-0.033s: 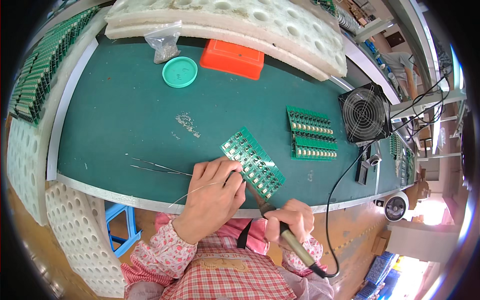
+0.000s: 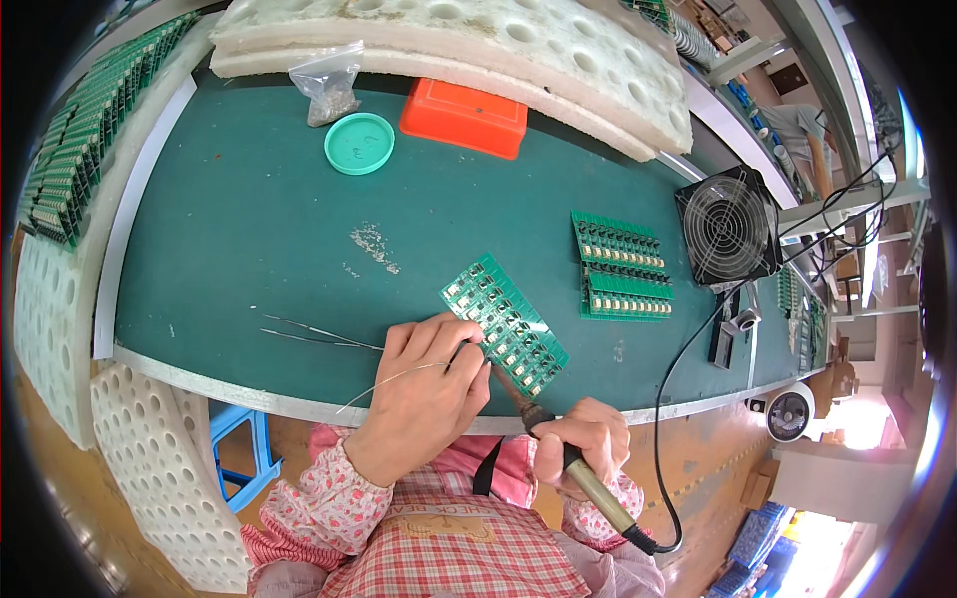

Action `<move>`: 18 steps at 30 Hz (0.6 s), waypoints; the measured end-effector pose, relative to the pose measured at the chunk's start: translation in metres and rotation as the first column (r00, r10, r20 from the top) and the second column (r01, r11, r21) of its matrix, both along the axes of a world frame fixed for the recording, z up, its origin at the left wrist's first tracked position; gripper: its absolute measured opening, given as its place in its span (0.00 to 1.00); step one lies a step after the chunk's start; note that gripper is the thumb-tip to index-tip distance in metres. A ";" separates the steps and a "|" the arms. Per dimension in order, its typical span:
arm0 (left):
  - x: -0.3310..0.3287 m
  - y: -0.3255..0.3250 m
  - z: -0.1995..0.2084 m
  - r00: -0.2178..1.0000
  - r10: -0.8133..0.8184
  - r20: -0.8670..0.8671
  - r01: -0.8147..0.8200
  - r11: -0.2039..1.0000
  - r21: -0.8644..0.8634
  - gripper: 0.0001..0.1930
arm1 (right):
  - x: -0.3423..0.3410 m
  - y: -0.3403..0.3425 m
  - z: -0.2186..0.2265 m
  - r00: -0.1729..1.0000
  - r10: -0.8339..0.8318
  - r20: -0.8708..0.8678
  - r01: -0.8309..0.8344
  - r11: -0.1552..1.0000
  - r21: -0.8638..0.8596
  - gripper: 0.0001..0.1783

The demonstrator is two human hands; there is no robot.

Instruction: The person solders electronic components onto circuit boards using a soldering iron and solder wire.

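Note:
A green circuit board (image 2: pixel 506 324) with rows of white and black parts lies slanted on the green bench mat. At its lower left edge is my left hand (image 2: pixel 424 384), fingers curled together around a thin solder wire (image 2: pixel 391 378). Tweezers (image 2: pixel 324 334) run out from under that hand to the left; whether they are gripped or just lie there is hidden. My right hand (image 2: pixel 586 444) is closed around the handle of a soldering iron (image 2: pixel 603 498). The iron's tip end reaches the board's edge beside my left fingers, which partly hide it.
Populated circuit boards (image 2: pixel 625 267) lie to the right, near a black fan (image 2: pixel 729 225) and the iron's cable (image 2: pixel 658 439). At the back are a red box (image 2: pixel 464 118), a green lid (image 2: pixel 359 144), a plastic bag (image 2: pixel 329 85) and holed foam (image 2: pixel 449 40). More boards (image 2: pixel 85 140) stand at left.
My right hand and the soldering iron's handle have shifted slightly to the right, and the cable swings with them. My left hand and the board look the same.

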State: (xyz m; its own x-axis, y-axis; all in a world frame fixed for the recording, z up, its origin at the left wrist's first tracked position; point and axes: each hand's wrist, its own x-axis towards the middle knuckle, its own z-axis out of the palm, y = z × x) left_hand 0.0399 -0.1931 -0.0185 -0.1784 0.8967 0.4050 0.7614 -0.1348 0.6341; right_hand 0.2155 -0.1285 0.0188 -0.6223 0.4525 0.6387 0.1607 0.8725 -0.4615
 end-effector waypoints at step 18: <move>0.005 -0.008 0.004 0.999 -0.041 0.027 0.041 0.999 -0.007 0.06 | 0.012 0.002 -0.005 0.975 -0.208 -0.079 0.198 0.972 -0.124 0.08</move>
State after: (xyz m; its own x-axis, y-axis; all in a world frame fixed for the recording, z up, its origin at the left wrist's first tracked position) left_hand 0.0450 -0.2007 -0.0140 -0.1522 0.9064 0.3941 0.7380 -0.1610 0.6553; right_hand 0.2277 -0.1269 0.0136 -0.4519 0.6370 0.6245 0.2819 0.7662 -0.5775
